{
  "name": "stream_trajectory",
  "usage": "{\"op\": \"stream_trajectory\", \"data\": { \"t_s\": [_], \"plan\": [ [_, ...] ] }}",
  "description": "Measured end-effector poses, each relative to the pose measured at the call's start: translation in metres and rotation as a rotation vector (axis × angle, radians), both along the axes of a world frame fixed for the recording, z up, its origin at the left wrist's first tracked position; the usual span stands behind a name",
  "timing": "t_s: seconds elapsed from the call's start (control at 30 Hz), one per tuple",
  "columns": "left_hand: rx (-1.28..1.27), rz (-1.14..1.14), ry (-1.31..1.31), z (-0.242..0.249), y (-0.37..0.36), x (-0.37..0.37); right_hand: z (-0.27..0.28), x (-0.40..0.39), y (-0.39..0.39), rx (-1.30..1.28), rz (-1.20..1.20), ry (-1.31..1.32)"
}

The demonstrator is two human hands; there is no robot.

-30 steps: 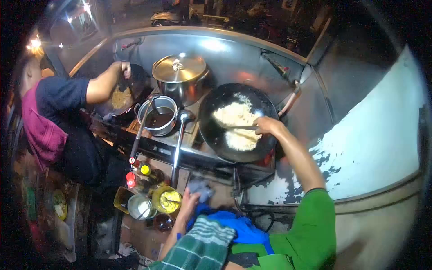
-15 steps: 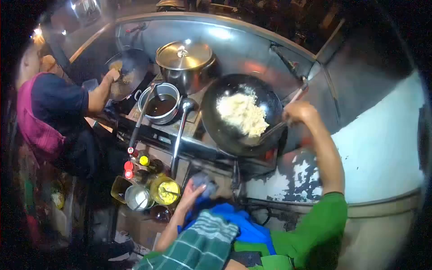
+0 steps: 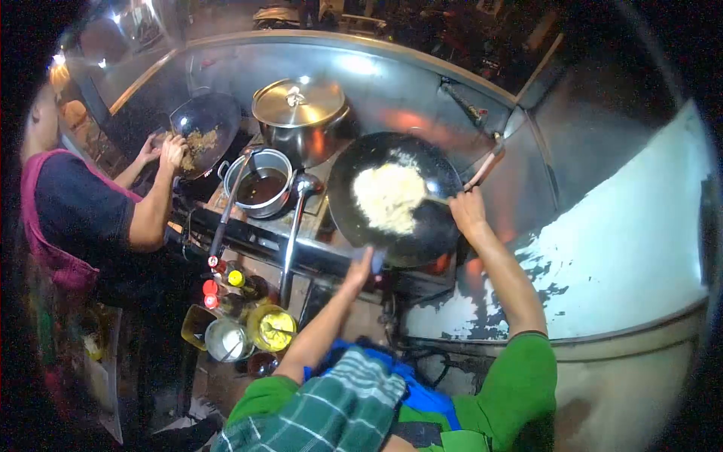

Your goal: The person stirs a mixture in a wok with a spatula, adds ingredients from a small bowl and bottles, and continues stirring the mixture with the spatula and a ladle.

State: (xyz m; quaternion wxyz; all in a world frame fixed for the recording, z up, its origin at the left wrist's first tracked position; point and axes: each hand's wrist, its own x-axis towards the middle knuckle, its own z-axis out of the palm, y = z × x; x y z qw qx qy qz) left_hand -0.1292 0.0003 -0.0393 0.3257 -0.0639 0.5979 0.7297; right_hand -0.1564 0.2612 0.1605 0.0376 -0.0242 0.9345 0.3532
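Observation:
A large black wok point(image 3: 433, 237) holds a pale yellow-white mass of food point(image 3: 390, 197). My right hand point(image 3: 468, 209) is closed round the handle of a utensil that reaches into the wok from its right side. At the wok's near rim, my left hand point(image 3: 361, 270) is closed on a bluish-grey cloth point(image 3: 377, 261). Motion blurs the cloth and fingers, and the exact contact with the rim is hard to make out.
Left of the wok stand a lidded steel pot point(image 3: 299, 104), a small pot of dark liquid point(image 3: 262, 188) and a ladle point(image 3: 297, 218). Bottles and jars point(image 3: 273, 328) sit nearer. A co-worker point(image 3: 90, 200) works at another wok point(image 3: 215, 128) on the left.
My left hand has moved up with the cloth to the wok's near rim. My right hand has shifted left and slightly down. The co-worker's second hand now shows by the other wok.

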Motion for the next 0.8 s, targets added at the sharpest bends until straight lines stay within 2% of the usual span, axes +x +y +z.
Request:
{"op": "stream_trajectory", "data": {
  "t_s": [0.07, 0.1, 0.17, 0.2, 0.27, 0.3, 0.33, 0.37, 0.4, 0.43, 0.47, 0.5, 0.53, 0.57, 0.6, 0.63, 0.67, 0.73, 0.8],
  "plan": [
    [0.049, 0.102, 0.087, -0.028, 0.015, -0.01, -0.003, 0.009, 0.014, -0.056, 0.127, 0.232],
    [-0.074, 0.063, 0.199, -0.062, 0.019, -0.025, 0.011, 0.01, 0.014, -0.049, 0.126, 0.241],
    [-0.316, 0.066, 0.397, -0.093, 0.003, -0.036, 0.055, 0.031, -0.005, -0.149, -0.115, 0.057],
    [-0.306, 0.06, 0.408, -0.073, -0.01, -0.046, 0.072, 0.034, -0.01, -0.124, -0.142, -0.033],
    [-0.287, 0.048, 0.431, -0.027, -0.038, -0.064, 0.104, 0.042, -0.017, -0.266, -0.216, -0.204],
    [-0.284, 0.091, 0.471, -0.044, -0.047, -0.083, 0.1, 0.044, -0.008, -0.268, -0.215, -0.204],
    [-0.429, 0.108, 0.602, -0.047, -0.054, -0.099, 0.092, 0.046, 0.007, -0.436, -0.249, -0.325],
    [-0.353, 0.154, 0.548, -0.044, -0.056, -0.105, 0.089, 0.045, 0.015, -0.6, -0.278, -0.446],
    [-0.277, 0.203, 0.493, -0.039, -0.058, -0.108, 0.088, 0.044, 0.011, -0.594, -0.266, -0.449],
    [-0.316, 0.17, 0.36, 0.032, -0.059, -0.08, 0.084, 0.045, 0.004, -0.774, -0.202, -0.503],
    [-0.439, 0.187, 0.455, -0.002, -0.053, -0.078, 0.079, 0.046, -0.003, -0.953, -0.136, -0.559],
    [-0.277, 0.291, 0.465, -0.018, -0.042, -0.057, 0.067, 0.042, -0.004, -1.012, -0.136, -0.558],
    [-0.2, 0.398, 0.577, 0.034, -0.021, -0.016, 0.051, 0.034, -0.004, -1.072, -0.135, -0.546],
    [-0.056, 0.537, 0.527, 0.034, 0.007, 0.02, 0.043, 0.029, -0.006, -1.088, -0.127, -0.526],
    [0.086, 0.486, 0.161, 0.008, 0.044, 0.052, 0.031, 0.023, -0.003, -1.125, -0.119, -0.487],
    [0.248, 0.337, 0.138, 0.043, 0.069, 0.087, 0.029, 0.017, -0.003, -1.093, -0.097, -0.455],
    [0.249, 0.067, -0.031, 0.065, 0.085, 0.105, 0.027, 0.013, -0.005, -1.063, -0.074, -0.428],
    [0.343, -0.783, 0.063, 0.065, 0.093, 0.104, 0.036, 0.006, -0.01, -1.054, -0.117, -0.513],
    [0.281, -0.813, 0.158, 0.07, 0.078, 0.089, 0.048, 0.008, -0.001, -1.061, -0.184, -0.545]
  ]
}}
